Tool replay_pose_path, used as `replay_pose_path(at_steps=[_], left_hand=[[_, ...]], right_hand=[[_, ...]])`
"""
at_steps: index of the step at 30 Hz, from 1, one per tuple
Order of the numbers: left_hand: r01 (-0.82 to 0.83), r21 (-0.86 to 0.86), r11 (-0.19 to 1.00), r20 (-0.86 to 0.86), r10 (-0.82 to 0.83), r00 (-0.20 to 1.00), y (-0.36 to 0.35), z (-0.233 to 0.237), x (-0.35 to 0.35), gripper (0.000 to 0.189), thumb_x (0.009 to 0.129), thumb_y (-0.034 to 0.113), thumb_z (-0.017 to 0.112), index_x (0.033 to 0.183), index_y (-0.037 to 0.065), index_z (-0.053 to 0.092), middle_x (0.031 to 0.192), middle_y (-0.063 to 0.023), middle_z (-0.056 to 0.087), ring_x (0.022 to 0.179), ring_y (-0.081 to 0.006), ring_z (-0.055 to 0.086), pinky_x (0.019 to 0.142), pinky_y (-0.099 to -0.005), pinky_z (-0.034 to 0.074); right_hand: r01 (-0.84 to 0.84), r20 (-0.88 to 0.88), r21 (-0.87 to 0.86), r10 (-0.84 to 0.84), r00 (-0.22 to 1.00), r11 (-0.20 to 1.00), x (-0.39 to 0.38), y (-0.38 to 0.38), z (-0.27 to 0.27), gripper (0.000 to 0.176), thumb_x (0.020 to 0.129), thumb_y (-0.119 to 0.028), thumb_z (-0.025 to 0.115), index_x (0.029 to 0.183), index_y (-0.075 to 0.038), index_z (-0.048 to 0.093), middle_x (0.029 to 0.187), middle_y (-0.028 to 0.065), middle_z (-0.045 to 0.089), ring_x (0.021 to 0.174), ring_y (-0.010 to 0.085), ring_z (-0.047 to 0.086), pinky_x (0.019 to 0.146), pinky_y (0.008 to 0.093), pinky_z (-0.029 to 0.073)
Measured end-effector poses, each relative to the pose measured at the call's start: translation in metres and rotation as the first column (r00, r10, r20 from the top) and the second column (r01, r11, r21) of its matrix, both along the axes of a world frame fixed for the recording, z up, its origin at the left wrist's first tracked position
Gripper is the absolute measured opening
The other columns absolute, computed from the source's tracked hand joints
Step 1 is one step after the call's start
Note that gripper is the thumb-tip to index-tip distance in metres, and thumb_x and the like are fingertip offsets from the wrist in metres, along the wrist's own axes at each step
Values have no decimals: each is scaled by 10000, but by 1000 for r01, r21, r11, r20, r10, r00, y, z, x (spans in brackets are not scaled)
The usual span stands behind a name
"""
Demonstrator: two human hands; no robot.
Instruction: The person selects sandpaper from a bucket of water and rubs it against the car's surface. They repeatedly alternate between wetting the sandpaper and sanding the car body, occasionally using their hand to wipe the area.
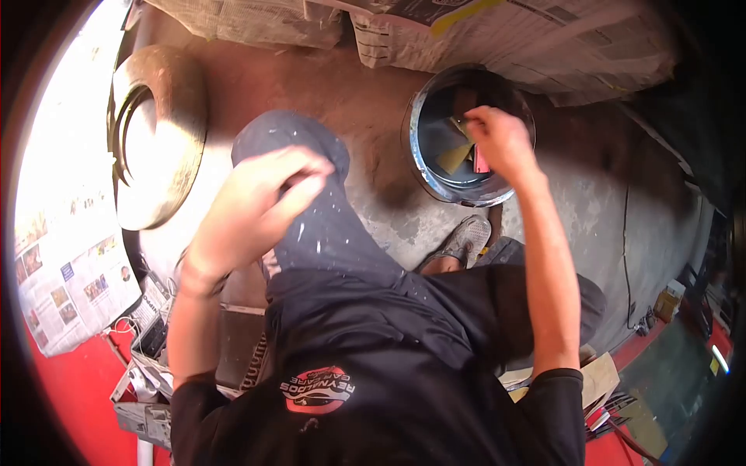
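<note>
My right hand (pixel 501 140) reaches over a round metal bucket (pixel 426 167) on the concrete floor, fingers pinched on a small pink piece at its rim. Yellowish and dark scraps (pixel 453 155) lie inside the bucket. My left hand (pixel 260 198) rests on my raised knee (pixel 291 136), fingers curled loosely with nothing visible in them. My paint-speckled dark trousers and black shirt fill the lower middle. My shoe (pixel 464 239) stands just below the bucket.
A round metal disc with a central hole (pixel 159 132) leans at the left. Newspaper sheets (pixel 62 272) cover the left side, more newspaper (pixel 505 39) covers something behind the bucket. Cardboard and clutter lie at lower right, a cable (pixel 625 256) runs along the floor.
</note>
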State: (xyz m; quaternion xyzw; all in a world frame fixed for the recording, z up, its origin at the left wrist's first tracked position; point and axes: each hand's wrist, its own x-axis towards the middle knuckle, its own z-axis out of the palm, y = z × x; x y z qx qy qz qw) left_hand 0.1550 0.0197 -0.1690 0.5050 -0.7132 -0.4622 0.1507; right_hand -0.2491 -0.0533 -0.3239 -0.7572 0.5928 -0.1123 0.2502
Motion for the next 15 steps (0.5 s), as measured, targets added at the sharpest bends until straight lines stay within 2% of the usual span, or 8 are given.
replay_pose_path(at_steps=[2, 4, 5, 7, 10, 11, 14, 15], left_hand=[[-3, -43, 999, -154, -3, 988, -41, -28, -39, 214, 1105, 126, 682, 1226, -34, 757, 1164, -152, 810, 1082, -264, 775, 1004, -360, 579], [3, -264, 965, -181, -52, 982, -72, -79, -77, 362, 1058, 233, 740, 1341, 9, 727, 1292, -184, 762, 1230, -329, 727, 1069, -423, 566], [41, -381, 924, -92, -81, 992, -81, -110, -95, 538, 1005, 315, 783, 1457, 47, 666, 1381, -206, 701, 1321, -389, 669, 1105, -494, 552], [26, -246, 969, 196, 23, 980, -84, -130, -136, 814, 954, 393, 812, 1646, 120, 480, 1399, -272, 643, 1360, -483, 628, 1107, -566, 556], [-12, -36, 999, 307, 23, 951, -83, -186, -160, 847, 975, 402, 763, 1689, 139, 392, 1374, -351, 663, 1150, -542, 733, 968, -604, 612], [-7, -32, 999, 286, 16, 958, -85, -189, -159, 843, 976, 385, 748, 1688, 122, 382, 1319, -356, 687, 1113, -548, 738, 953, -612, 611], [14, -5, 1000, 233, -12, 973, -96, -191, -150, 834, 971, 330, 707, 1683, 67, 359, 1153, -363, 746, 1032, -558, 748, 917, -631, 606], [27, 19, 999, 218, -31, 975, -100, -195, -147, 833, 965, 310, 697, 1678, 46, 355, 1096, -361, 756, 1024, -556, 747, 910, -633, 603]], right_hand=[[-77, -105, -21, 75, 992, 997, 21, 9, -29, 390, 923, -191, 771, 1293, -68, 769, 1155, 208, 778, 1120, 421, 752, 1011, 519, 602], [-107, -294, 126, 141, 945, 986, 41, 24, -49, 617, 840, -237, 846, 1423, -90, 705, 1395, 178, 691, 1322, 412, 665, 1085, 527, 574], [-152, -428, 157, 206, 880, 976, 47, 28, -61, 602, 860, -249, 826, 1429, -94, 705, 1425, 173, 671, 1346, 406, 650, 1101, 530, 562], [-163, -556, 87, 184, 811, 983, 53, 38, -89, 449, 931, -297, 741, 1338, -113, 777, 1359, 190, 730, 1293, 393, 696, 1159, 531, 515], [-144, -427, 179, 209, 880, 973, 48, 27, -107, 294, 1023, -275, 668, 1132, -60, 837, 1160, 211, 816, 1138, 468, 742, 1132, 582, 532], [-86, -318, 252, 167, 933, 964, 43, 20, -103, 317, 1077, -293, 643, 1113, -43, 835, 1014, 237, 822, 1028, 466, 768, 1072, 514, 572], [302, 53, 367, -344, 938, 880, 35, 17, -64, 493, 1112, -446, 612, 1099, -17, 854, 1132, 320, 796, 1144, 374, 788, 1140, 476, 522], [381, 100, 527, -500, 860, 760, 36, 12, -31, 485, 1123, -434, 661, 1220, 17, 810, 1163, 253, 816, 1123, 311, 784, 1080, 449, 563]])
